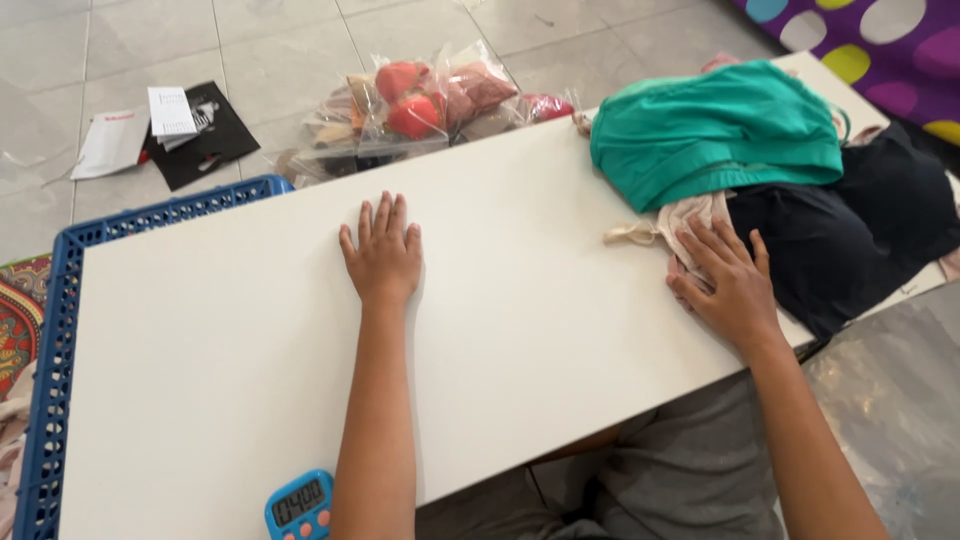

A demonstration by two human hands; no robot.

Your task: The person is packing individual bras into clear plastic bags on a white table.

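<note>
My left hand (382, 255) lies flat, palm down, fingers slightly apart, on the middle of a white board (220, 340) and holds nothing. My right hand (728, 282) rests on a pale pink-beige garment (690, 218) at the board's right end, fingers spread over the cloth. Just beyond it lies a heap of clothes: a teal garment (720, 130) on top and a black garment (850, 240) to the right.
A blue plastic crate (60, 300) sits under the board's left end. A small blue digital timer (300, 505) lies near the front edge. Clear plastic bags with red and pink items (420, 100) lie on the tiled floor behind, beside papers and a black folder (190, 130). Purple spotted fabric (880, 50) is top right.
</note>
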